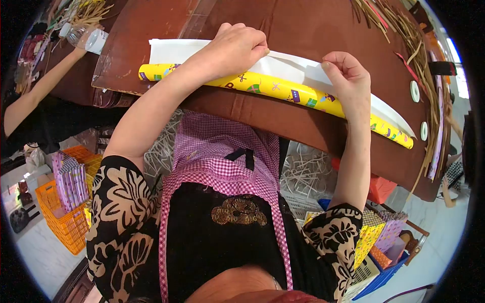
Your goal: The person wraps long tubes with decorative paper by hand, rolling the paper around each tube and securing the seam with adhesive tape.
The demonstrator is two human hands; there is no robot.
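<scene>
The glossy yellow roll of wrapping paper (275,91), printed with small colourful motifs, lies on the brown bench (308,25); left hand (233,49) and right hand (351,81) pinch its white-backed flap.

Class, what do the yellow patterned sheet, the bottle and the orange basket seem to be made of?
Yellow patterned sheet: probably glossy printed paper, perhaps thin film; it curls, shines and shows white behind.
Bottle: likely clear, smooth plastic; it is see-through, with a pale cap.
Orange basket: apparently rigid molded plastic; its color is even and its sides are slotted.
</scene>
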